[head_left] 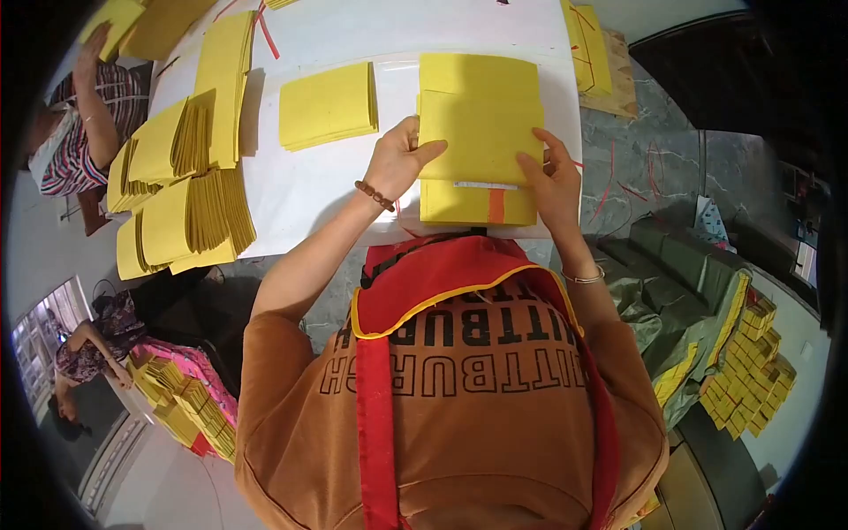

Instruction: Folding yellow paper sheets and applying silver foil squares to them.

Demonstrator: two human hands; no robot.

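My left hand (405,161) grips the left edge of a bundle of yellow paper (477,132), thumb on top and fingers curled at its side. On the right edge, my right hand (549,173) pinches the same bundle, its thumb lying on the paper and a forefinger raised. The bundle lies over another yellow stack (442,208) at the table's near edge, where an orange strip (496,207) and a thin white strip show. More yellow paper (481,69) shows beyond the held bundle. How many sheets I hold cannot be made out.
A small yellow stack (327,104) lies left on the white table (305,190). Fanned yellow stacks (190,212) crowd its left side. Red strips (268,35) lie about. Co-workers handle paper at far left (93,53) and lower left (93,340). Tied bundles (751,367) are piled at right.
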